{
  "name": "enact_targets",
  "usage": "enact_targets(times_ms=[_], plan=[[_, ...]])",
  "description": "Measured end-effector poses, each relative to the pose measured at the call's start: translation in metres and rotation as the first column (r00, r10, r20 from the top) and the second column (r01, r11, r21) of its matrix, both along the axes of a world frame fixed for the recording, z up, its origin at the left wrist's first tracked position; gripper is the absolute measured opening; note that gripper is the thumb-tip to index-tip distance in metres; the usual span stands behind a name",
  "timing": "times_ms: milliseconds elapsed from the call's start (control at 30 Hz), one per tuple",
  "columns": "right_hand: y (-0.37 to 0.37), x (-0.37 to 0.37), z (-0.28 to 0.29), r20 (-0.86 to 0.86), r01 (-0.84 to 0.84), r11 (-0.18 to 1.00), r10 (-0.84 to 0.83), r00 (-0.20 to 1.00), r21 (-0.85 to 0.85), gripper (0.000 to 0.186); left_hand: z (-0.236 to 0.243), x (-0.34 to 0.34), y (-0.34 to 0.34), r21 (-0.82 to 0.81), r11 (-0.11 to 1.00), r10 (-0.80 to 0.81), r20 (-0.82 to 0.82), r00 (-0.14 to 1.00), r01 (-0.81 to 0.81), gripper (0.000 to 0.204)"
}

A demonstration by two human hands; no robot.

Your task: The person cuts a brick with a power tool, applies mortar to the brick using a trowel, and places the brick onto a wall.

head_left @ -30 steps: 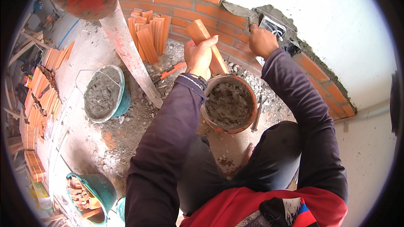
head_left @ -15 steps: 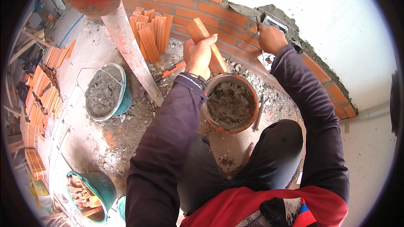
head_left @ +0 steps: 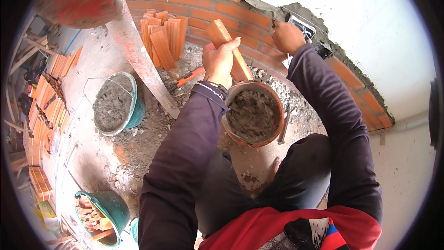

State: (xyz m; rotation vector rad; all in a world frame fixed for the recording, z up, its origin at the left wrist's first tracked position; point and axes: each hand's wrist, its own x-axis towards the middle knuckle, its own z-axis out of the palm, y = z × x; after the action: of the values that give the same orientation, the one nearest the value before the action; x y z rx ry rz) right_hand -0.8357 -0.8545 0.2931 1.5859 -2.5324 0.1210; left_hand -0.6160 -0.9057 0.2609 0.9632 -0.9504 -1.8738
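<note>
My left hand (head_left: 218, 62) is closed round a long, narrow orange brick (head_left: 229, 48), held tilted above the rim of a round tub of wet mortar (head_left: 253, 113). My right hand (head_left: 289, 38) grips a trowel, its handle mostly hidden in the fist. The trowel's blade (head_left: 260, 5) looks smeared with grey mortar and lies at the top of the brick wall (head_left: 199, 16), where the upper course stops. Just right of that hand, a metal electrical box (head_left: 303, 28) sits in the rough mortar edge.
Thin bricks (head_left: 164, 39) lean against the wall at its left. A teal bucket of mortar (head_left: 138, 106) stands left of my arm, near a slanted, paint-stained pole (head_left: 138, 55). An orange-handled tool (head_left: 190, 77) lies on the rubble. A green bucket (head_left: 113, 208) holds brick pieces.
My right hand has moved a little left along the wall top with the trowel, uncovering more of the electrical box. My left hand keeps the brick in nearly the same place.
</note>
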Motion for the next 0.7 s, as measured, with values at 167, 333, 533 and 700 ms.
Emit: enact_targets(times_ms=[167,333,533,700], plan=[[0.010,0.007,0.007,-0.001,-0.006,1.000,0.007,1.000,0.027,0.026,-0.004,0.004,-0.003,-0.009,1.000,-0.020,-0.018,1.000,0.020,0.068],[0.019,0.002,0.003,-0.072,-0.014,0.999,0.017,0.997,0.040,0.027,0.000,0.003,-0.002,0.023,0.999,-0.027,-0.022,0.999,0.028,0.067],[0.039,0.000,0.012,-0.100,0.030,0.995,-0.021,0.995,0.091,0.026,-0.004,0.002,-0.004,0.019,1.000,-0.024,-0.007,1.000,0.024,0.062],[0.058,-0.001,-0.001,-0.102,0.049,0.998,-0.044,0.994,0.047,0.024,-0.015,0.000,-0.011,-0.007,1.000,-0.017,-0.052,0.998,0.017,0.063]])
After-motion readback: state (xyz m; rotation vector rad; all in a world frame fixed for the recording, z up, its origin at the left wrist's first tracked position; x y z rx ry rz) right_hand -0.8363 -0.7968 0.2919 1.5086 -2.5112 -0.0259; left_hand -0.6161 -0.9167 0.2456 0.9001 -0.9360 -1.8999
